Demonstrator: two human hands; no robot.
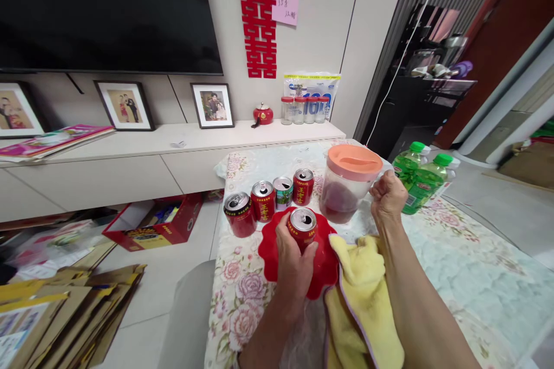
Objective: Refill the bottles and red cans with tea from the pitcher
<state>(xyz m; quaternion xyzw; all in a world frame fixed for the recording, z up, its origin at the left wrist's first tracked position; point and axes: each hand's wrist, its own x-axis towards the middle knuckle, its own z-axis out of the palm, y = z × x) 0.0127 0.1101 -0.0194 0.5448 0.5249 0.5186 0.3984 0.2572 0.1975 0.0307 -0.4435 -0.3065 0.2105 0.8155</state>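
the one camera sits on my head and looks forward and down along my forearms onto the flower-printed cloth-covered table (238, 294). my left hand (294, 262) and right hand (387, 199) lie close under the lens, low in frame; the black flat television screen (108, 6), well beyond the table, fills the top left.

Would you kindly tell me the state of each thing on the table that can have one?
held can, opened, upright, gripped by the left hand over the red plate.
row of four cans, upright, tops look opened.
pitcher, lid on, partly filled with dark liquid, right hand closed on its handle.
green bottles, capped, upright.
yellow cloth, crumpled.
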